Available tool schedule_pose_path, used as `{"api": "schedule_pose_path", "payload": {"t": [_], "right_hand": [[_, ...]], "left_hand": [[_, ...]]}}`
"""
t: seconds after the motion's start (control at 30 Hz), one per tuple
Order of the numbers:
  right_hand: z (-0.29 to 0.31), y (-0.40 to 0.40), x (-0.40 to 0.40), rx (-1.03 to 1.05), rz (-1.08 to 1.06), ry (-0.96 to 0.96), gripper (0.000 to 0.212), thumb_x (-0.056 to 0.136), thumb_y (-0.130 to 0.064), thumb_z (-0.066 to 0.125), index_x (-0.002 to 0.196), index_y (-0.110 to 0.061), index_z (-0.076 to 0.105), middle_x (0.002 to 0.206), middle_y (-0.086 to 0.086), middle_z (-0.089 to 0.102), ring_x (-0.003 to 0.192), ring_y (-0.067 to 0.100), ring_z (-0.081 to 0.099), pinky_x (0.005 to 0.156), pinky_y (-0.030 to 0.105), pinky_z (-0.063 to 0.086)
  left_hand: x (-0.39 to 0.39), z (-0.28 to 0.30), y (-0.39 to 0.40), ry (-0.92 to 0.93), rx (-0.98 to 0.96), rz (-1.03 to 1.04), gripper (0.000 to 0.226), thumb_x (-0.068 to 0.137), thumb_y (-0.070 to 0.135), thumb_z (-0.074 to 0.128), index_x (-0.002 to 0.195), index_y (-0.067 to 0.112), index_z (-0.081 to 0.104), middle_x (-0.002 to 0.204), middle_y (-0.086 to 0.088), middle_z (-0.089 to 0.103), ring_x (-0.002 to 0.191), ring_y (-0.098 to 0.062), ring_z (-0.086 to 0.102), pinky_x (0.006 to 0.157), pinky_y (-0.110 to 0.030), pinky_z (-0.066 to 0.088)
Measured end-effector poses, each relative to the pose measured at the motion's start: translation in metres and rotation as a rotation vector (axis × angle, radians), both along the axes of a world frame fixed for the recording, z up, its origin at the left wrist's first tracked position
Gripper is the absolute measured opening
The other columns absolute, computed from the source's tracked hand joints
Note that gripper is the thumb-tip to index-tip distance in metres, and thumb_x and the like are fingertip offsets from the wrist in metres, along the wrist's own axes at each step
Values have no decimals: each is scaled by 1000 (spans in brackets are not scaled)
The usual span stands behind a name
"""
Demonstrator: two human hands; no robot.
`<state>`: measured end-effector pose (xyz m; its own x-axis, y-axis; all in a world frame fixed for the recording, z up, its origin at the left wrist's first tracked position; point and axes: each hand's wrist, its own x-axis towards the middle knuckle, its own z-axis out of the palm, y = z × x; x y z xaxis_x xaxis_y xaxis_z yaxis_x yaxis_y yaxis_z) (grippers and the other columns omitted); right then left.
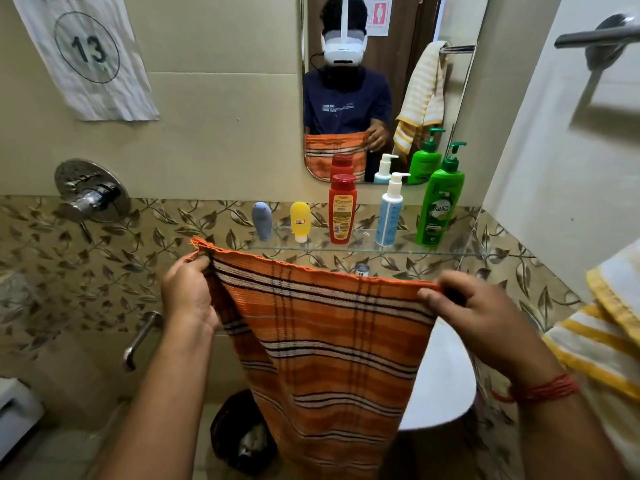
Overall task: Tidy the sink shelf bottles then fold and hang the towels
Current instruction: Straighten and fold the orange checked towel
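I hold an orange striped towel (329, 341) stretched out in front of me by its top edge. My left hand (188, 292) pinches the top left corner and my right hand (481, 317) pinches the top right corner; the rest hangs down over the sink. On the glass shelf (460, 252) behind it stand several bottles upright in a row: a grey tube (262, 220), a yellow tube (300, 220), a red bottle (342, 209), a white and blue pump bottle (390, 211) and a green pump bottle (440, 202). A yellow and white striped towel (609, 344) hangs at the right edge.
A white sink (446, 375) lies partly hidden under the orange towel. A mirror (381, 81) above the shelf reflects a person. A chrome shower valve (91, 194) and a bar handle (140, 341) are on the left wall. A dark bin (242, 434) stands on the floor.
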<state>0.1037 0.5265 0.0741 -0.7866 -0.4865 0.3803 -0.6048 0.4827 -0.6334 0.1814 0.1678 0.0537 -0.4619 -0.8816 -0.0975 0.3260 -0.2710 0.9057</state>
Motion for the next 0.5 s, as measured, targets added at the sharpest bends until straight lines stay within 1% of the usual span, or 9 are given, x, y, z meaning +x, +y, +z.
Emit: {"api": "schedule_pose_path", "payload": {"t": [0.03,0.07,0.13,0.17,0.27,0.3,0.4,0.43,0.5], "right_hand": [[3,1,2,-139,8,-39,17,96,-37,62,82,-26,62,72,-3,63,66,10,61,57,21,48],[6,1,3,-247,11,-75,14,95,-33,64,85,-25,61,74,1,65,70,17,64,61,30,53],[8,-1,3,-394,5,-126,10,93,-23,67,87,-26,60,81,6,68,79,26,68,68,42,58],[9,-1,3,-464,-7,-130,13,92,-17,67,87,-26,60,83,5,69,81,24,69,70,40,59],[10,3,0,-578,-56,-68,22,90,-8,68,89,-29,62,85,-8,70,79,6,67,68,19,57],[10,6,-1,-584,-65,-48,23,89,-6,68,91,-29,63,86,-10,71,79,3,68,67,16,56],[8,14,-10,-621,-105,-17,25,89,-1,67,103,-22,64,87,-5,70,81,0,69,67,12,55],[6,16,-13,-601,-117,-17,26,90,1,66,106,-18,63,89,-4,69,81,-1,68,68,12,54],[2,20,-19,-582,-139,-15,27,90,3,66,107,-17,63,91,-1,67,81,-3,67,70,12,54]], "left_hand": [[0,-1,2,-1,2,-11,21,95,3,51,86,13,67,62,3,72,57,-13,70,48,-21,53],[-1,-3,3,-7,1,-23,22,95,4,51,84,15,67,61,5,72,56,-12,70,47,-21,52],[-2,-5,7,-31,-11,-38,21,94,7,52,84,16,68,63,7,73,60,-12,70,52,-22,52],[-3,-7,10,-44,-21,-46,21,94,7,53,84,17,68,64,8,73,62,-12,70,55,-23,53],[-4,-12,16,-84,-88,-81,20,93,10,56,82,18,71,73,5,75,74,-17,70,70,-32,56],[-4,-13,17,-99,-129,-94,20,93,12,57,82,19,72,75,5,75,75,-18,70,71,-33,56],[-2,-13,17,-148,-348,-115,17,97,19,62,84,25,72,73,14,75,66,-3,69,53,-19,52],[0,-12,18,-173,-415,-122,17,98,21,63,86,27,71,75,16,75,66,0,69,53,-17,51],[1,-15,18,-205,-486,-156,17,99,20,63,89,31,71,85,11,77,77,-5,72,63,-24,56]]}}
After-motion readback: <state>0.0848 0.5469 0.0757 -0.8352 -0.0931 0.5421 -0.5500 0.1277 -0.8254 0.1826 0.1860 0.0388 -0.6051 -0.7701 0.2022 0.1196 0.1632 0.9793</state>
